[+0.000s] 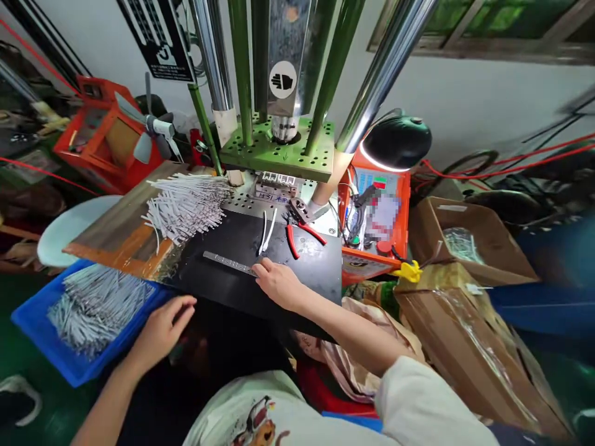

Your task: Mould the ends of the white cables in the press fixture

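Observation:
My right hand [279,284] is over the front of the black work surface [307,272], its fingers curled onto the right end of a thin, flat metal strip [226,262]. That strip lies nearly flat and has small markings or cutouts. Between the blue bin and the table edge, my left hand [162,327] holds nothing, thumb apart from the fingers. Two white strips [267,232] lie past the right hand, beside red-handled pliers [297,238]. A large heap of thin white strips [186,204] rests to the left.
A green press plate [279,152] on metal columns stands over a metal fixture [276,184]. The blue bin [83,371] at left holds many white strips. An orange control box [400,229], a black lamp [400,142] and cardboard boxes [455,316] occupy the right.

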Available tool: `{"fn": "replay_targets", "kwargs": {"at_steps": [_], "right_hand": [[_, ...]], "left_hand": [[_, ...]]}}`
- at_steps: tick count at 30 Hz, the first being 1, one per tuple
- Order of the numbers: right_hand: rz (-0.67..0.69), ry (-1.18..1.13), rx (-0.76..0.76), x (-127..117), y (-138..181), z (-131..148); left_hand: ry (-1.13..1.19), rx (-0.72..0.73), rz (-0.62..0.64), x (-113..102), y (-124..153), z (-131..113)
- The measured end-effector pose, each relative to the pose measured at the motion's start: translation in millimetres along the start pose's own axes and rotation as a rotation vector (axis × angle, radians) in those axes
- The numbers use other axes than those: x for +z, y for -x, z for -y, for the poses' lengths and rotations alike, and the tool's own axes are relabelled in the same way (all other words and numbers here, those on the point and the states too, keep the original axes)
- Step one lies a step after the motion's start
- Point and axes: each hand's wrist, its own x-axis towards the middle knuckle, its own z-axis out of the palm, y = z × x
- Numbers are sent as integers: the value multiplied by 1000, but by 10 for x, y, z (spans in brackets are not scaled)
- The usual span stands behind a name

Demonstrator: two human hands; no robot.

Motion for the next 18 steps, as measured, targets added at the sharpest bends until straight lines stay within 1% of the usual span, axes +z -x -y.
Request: {"fn": "replay_targets", "kwargs": {"at_steps": [2,4,7,8,10,12,14,18], "right_hand": [[19,17,38,4,38,-40],[28,2,73,-52,73,-86],[49,-89,23,-212,80,-231],[29,-106,27,-276,53,-313],[-60,-80,108,-407,-61,-534],[-163,-2,242,-532,-253,-819],[-233,64,351,-639,-492,-1129],[-309,114,478,-771,-986,-1657]], "left_hand": [[-66,107,-45,-77,-260,-248],[-115,212,-43,-77,-479,-495],[-163,353,-2,-4,-738,-789],[-186,398,10,18,-833,-862],[-269,479,29,37,-1078,-982],[-384,523,42,30,-1417,-1088],[-466,516,36,22,-1836,-1195],[-514,469,-4,67,-2736,-1415]]}}
